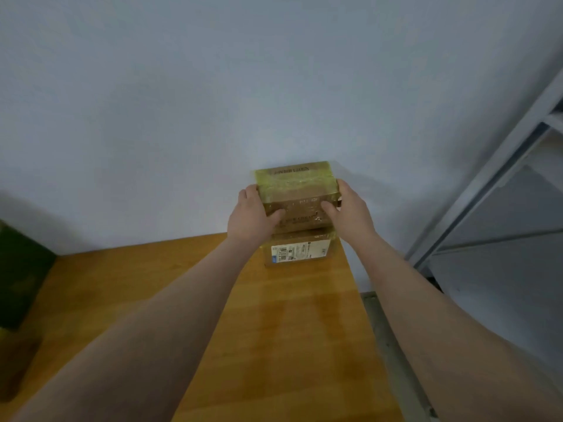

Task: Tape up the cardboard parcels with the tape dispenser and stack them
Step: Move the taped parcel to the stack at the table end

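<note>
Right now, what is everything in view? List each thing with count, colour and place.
upper parcel: one, brown cardboard under yellowish tape, over the lower parcel, near the wall
lower parcel: one, brown with white label, far right end of the table
table: one, orange-brown wood, under the arms
dark object: one, dark green, left edge
shelving: one, grey, right
wall: one, white, behind
hands: two, bare; left hand and right hand grip the upper parcel's ends
</note>
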